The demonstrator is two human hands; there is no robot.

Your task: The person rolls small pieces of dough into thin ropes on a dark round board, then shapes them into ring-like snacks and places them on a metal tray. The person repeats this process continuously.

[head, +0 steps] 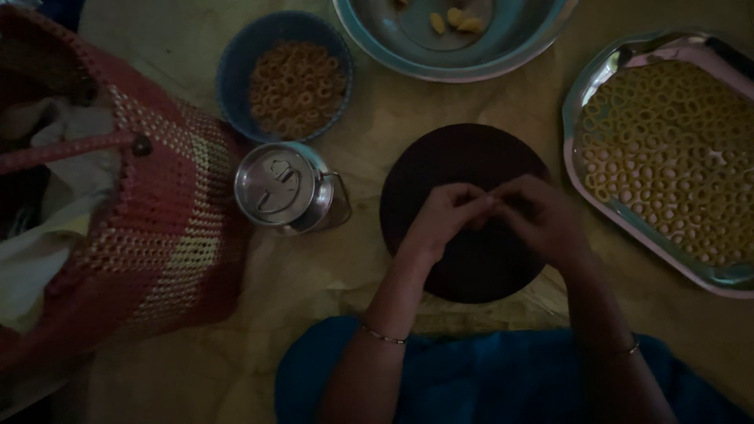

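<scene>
Under the hands (493,213) lies a dark maroon round board (463,267). Right of them a silver tray (585,102) holds pale yellow rings (667,157); left, a blue bowl (236,71) holds brown rings (297,88) beside a steel tin (284,187). Far left, a bag (165,228) is woven pink and cream.

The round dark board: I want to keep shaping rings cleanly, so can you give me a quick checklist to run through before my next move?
1. Both hands over the round dark board: ok; left hand and right hand meet above its middle.
2. What the fingers pinch: cannot tell; too dark and small.
3. Room on the steel tray of pale rings: not ok; rings cover nearly all of it.
4. Blue bowl of browner rings clear of the hands: ok; it sits beyond the board, to the left.
5. Lidded steel can: ok; upright, lid on, beside the board.
6. Large basin with a few yellow pieces: ok; apart from the hands.
</scene>
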